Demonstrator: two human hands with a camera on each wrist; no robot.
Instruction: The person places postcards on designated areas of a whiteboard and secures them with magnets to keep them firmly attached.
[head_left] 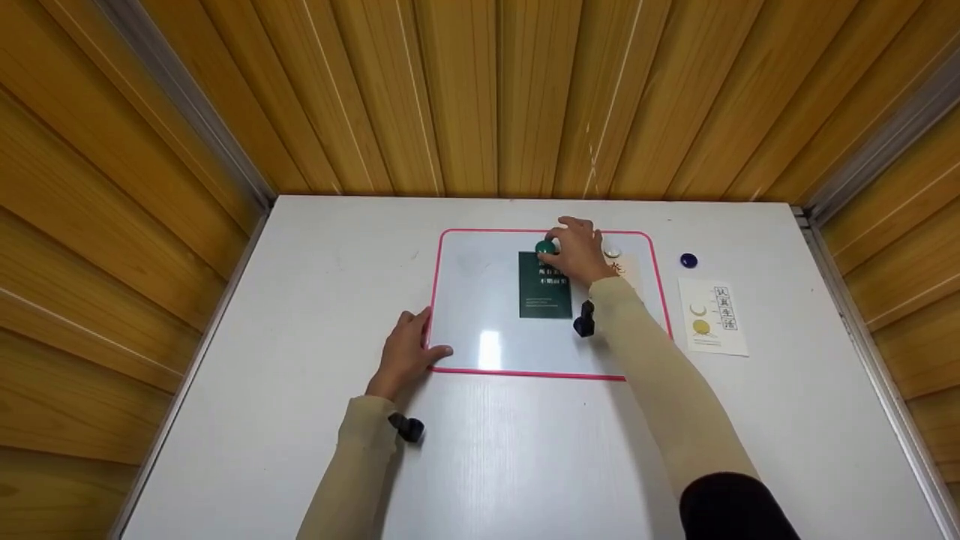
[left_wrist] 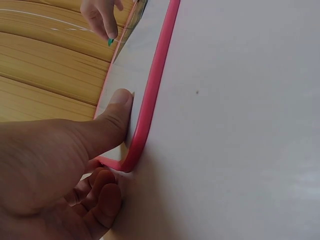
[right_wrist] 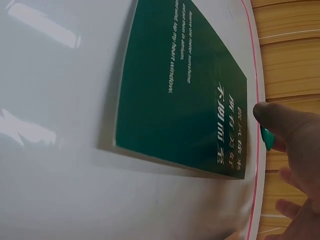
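A whiteboard (head_left: 469,300) with a pink frame lies on the white table. My left hand (head_left: 405,349) grips its left edge near the front corner, thumb (left_wrist: 117,110) on the board's face and fingers curled at the frame. With thumb and finger, my right hand (head_left: 581,251) pinches a round green magnet (head_left: 545,247) at the top edge of a dark green card (head_left: 541,294). White lettering covers part of that card, whose near corner stands slightly off the board in the right wrist view. A beige card (head_left: 628,271) sits under a whitish round magnet (head_left: 612,252), partly hidden by my right arm.
Right of the board, a dark blue round magnet (head_left: 688,260) lies on the table (head_left: 225,360). Below it is a white card (head_left: 716,343) with a moon drawing and boxed characters. Wood-look panels (head_left: 465,97) wall in the back and both sides.
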